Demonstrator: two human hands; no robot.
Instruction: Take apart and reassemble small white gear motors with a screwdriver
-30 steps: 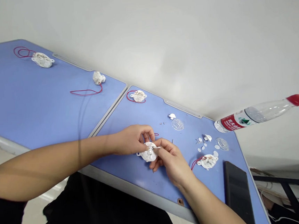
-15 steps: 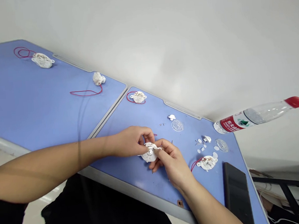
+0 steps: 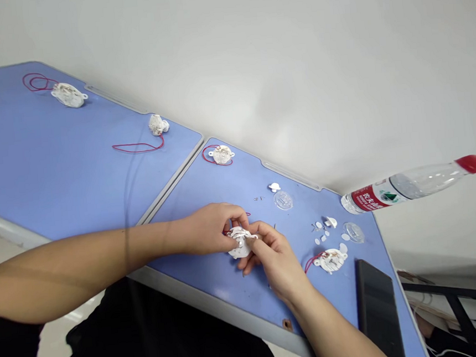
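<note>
Between my hands, above the near part of the blue table (image 3: 213, 278), is a round white plastic housing (image 3: 240, 249) with small parts on its face. My left hand (image 3: 214, 228) grips its left and upper side, fingers curled and thumb on the face. My right hand (image 3: 269, 251) pinches the right side, thumb on top and fingers partly beneath. A bit of red wire shows behind the left fingers. A similar white housing with red wire (image 3: 331, 260) lies right of my right hand. The hands hide part of the held housing.
Beyond my hands lie a clear round cover (image 3: 283, 200), a white knob-like part (image 3: 274, 187) and tiny screws (image 3: 258, 198). At right are another clear cover (image 3: 353, 233), a water bottle (image 3: 393, 188) and a black phone (image 3: 378, 310). More wired housings (image 3: 222, 154) lie along the wall side.
My left hand has shifted slightly on the white housing, and its thumb sits a little lower. The right hand keeps its pinch. The view has moved very slightly.
</note>
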